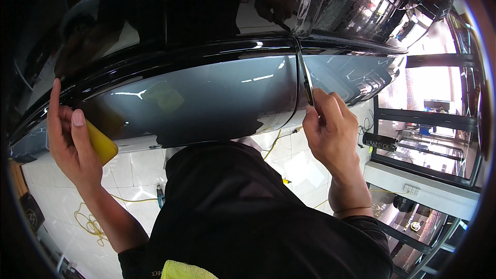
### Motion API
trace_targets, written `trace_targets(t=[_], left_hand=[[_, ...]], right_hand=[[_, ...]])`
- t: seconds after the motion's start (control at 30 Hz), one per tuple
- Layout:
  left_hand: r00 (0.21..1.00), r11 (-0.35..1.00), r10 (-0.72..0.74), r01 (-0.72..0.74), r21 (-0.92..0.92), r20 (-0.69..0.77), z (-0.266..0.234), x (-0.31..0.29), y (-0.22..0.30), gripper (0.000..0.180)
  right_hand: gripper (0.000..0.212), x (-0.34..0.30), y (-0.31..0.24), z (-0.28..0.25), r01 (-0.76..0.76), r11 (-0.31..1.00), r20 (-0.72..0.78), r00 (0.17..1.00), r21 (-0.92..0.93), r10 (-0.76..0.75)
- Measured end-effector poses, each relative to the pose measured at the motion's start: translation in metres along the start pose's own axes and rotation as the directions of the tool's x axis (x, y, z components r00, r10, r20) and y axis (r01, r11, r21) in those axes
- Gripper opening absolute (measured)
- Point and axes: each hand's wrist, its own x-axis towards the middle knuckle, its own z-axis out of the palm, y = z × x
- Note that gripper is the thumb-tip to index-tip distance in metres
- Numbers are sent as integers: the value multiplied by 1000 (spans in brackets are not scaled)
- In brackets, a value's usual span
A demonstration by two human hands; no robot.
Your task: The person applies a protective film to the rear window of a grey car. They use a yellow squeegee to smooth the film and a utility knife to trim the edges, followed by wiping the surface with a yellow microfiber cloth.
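My right hand pinches a slim metal cutter knife. The knife's tip points up at the narrow gap between two car panels, just under the black window trim. Whether the tip touches the paint I cannot tell. A yellow squeegee is tucked in my left hand, partly hidden behind the palm. That hand's forefinger stretches up to the trim's left part, with the thumb raised. Between my hands lies the glossy grey-blue car panel, with dark glass above it.
A yellow-green cloth hangs at my front. On the pale tiled floor lie a yellow cable, a blue-and-black hand tool and white sheets. Dark-framed glass doors stand at the right.
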Motion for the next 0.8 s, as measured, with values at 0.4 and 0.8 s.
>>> trace_targets(t=[0.4,0.8], left_hand=[[1000,1000,-2,3,-21,28,-5,9,2,47],[999,985,35,-28,-170,39,-10,10,29,42]], right_hand=[[27,25,-22,-44,-139,988,195,973,70,123],[17,25,-14,-92,-225,937,85,974,267,209]])
